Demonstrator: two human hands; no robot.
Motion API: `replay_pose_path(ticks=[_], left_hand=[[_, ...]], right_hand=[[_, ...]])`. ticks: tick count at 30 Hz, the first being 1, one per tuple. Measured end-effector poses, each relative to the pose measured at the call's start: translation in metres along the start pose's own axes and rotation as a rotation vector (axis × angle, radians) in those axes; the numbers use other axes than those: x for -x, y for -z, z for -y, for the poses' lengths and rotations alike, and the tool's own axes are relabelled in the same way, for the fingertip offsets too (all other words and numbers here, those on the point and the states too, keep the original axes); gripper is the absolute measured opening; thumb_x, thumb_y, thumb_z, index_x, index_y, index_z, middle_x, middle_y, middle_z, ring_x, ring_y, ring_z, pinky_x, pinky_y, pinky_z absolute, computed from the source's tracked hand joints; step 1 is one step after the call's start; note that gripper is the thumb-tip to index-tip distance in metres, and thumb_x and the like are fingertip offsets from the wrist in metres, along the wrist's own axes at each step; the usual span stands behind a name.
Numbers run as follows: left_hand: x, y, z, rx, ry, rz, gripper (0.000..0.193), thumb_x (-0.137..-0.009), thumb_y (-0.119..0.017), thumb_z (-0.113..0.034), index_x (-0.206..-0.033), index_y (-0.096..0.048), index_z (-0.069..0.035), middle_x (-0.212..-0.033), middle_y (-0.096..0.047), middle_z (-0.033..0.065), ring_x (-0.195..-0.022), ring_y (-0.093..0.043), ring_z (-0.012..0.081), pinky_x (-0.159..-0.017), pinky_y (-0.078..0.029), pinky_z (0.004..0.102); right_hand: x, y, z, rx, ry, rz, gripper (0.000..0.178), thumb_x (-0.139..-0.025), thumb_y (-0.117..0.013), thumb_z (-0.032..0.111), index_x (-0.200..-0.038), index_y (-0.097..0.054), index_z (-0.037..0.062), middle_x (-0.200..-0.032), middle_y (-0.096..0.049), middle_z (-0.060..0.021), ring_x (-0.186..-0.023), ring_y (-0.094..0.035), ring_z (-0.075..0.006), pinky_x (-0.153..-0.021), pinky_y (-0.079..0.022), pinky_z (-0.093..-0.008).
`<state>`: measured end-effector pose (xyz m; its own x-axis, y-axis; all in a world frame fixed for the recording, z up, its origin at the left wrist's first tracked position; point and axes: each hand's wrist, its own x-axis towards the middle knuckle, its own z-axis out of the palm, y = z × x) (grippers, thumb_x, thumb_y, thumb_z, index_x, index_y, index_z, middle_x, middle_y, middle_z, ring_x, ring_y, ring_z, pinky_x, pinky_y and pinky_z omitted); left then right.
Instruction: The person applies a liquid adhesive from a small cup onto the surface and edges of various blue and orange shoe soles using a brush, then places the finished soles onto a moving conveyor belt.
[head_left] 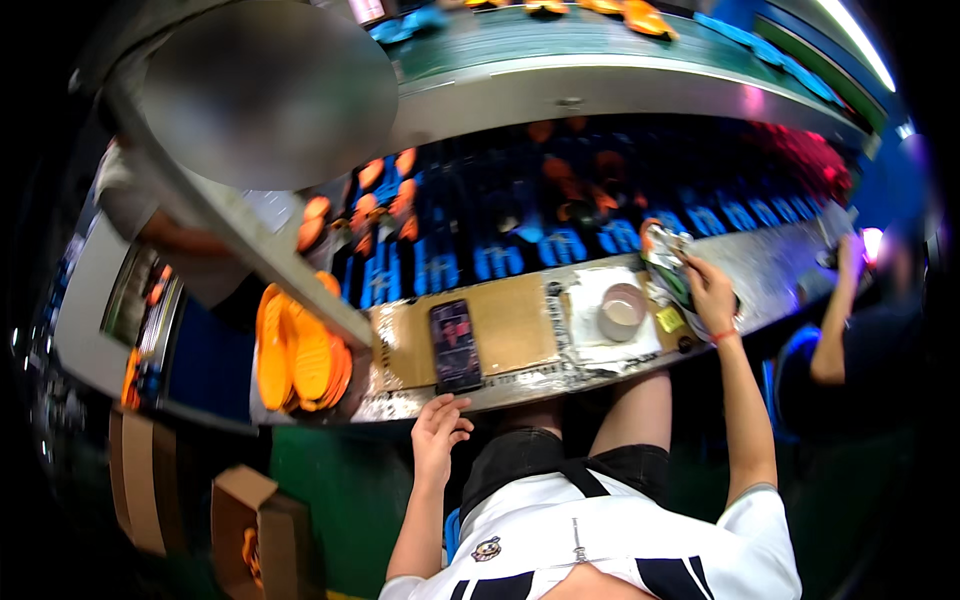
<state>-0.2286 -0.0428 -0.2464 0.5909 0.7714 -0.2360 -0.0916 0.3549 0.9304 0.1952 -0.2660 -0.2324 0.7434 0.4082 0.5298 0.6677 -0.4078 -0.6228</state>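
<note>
Under a green conveyor [560, 42], a metal bench [760, 262] along a factory line, bent by the lens. On its right half, a crumpled bundle [667, 265] in white, orange and dark green, exact kind hard to tell.

Just beyond the right hand [710, 295], at about ten o'clock from the knuckles: this bundle, with fingertips at its upper right side. Seemingly a narrow grip, but too blurred for telling pinch from mere touch. For good handling, probably best to take one loose fold between thumb and forefinger, draw lightly, and keep the wrist high over the bench edge. Bring the left hand [440, 430] across as a steadying second hold; at present empty, fingers loosely curled.

Outward from the bundle: at six o'clock, a small yellow piece [669, 320]; at half past seven, a round pale container [622, 312] on a white sheet [585, 310], best kept clear of the sleeve-free forearm. Farther, toward half past eight, a cardboard sheet [520, 335] and a phone [456, 345], just above the left fingers. Near nine, stacked orange clogs [312, 355]. Toward nine and ten, blue footwear pieces [498, 262]. At three, well apart, a co-worker's hand [850, 255].
</note>
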Motion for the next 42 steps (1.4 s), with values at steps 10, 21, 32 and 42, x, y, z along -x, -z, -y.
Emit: replay_pose_path(ticks=[10,21,32,42], left_hand=[[-0.003,0.078,-0.023,0.080,-0.253,-0.450,0.020,-0.095,-0.055,-0.013,-0.112,-0.051,-0.004,-0.101,-0.063,0.0102,-0.074,-0.063,0.0134,-0.062,-0.053,0.0243],[-0.060,0.208,-0.062,0.243,-0.361,-0.962,0.054,-0.088,-0.062,-0.044,-0.119,-0.049,-0.002,-0.114,-0.050,0.0085,-0.111,-0.045,0.0197,-0.098,-0.034,0.0391],[-0.063,0.321,-0.145,-0.186,0.148,-0.594,0.062,-0.078,-0.069,-0.053,-0.123,-0.057,-0.012,-0.113,-0.057,0.0037,-0.090,-0.055,0.0247,-0.077,-0.050,0.0366],[-0.072,0.315,-0.154,-0.512,0.214,-0.518,0.067,-0.083,-0.059,-0.061,-0.131,-0.043,-0.018,-0.113,-0.059,0.0032,-0.084,-0.058,0.0190,-0.067,-0.049,0.0313]], right_hand=[[0.037,0.012,0.017,0.230,0.212,-0.034,0.024,-0.084,-0.059,0.001,-0.108,-0.065,0.0019,-0.108,-0.062,-0.0137,-0.109,-0.053,-0.0330,-0.096,-0.040,-0.0420],[0.137,-0.030,0.148,-0.193,0.302,0.143,0.025,-0.076,-0.060,-0.007,-0.098,-0.067,0.0019,-0.099,-0.063,-0.0109,-0.102,-0.056,-0.0308,-0.091,-0.042,-0.0396],[0.154,-0.170,0.278,-0.808,0.602,0.887,0.030,-0.088,-0.059,0.013,-0.118,-0.060,0.0053,-0.104,-0.063,-0.0132,-0.100,-0.056,-0.0305,-0.088,-0.046,-0.0378],[0.146,-0.312,0.404,-0.973,-0.547,1.392,0.111,-0.077,-0.068,0.061,-0.147,-0.009,-0.0031,-0.133,-0.046,-0.0175,-0.101,-0.059,-0.0198,-0.077,-0.054,-0.0296]])
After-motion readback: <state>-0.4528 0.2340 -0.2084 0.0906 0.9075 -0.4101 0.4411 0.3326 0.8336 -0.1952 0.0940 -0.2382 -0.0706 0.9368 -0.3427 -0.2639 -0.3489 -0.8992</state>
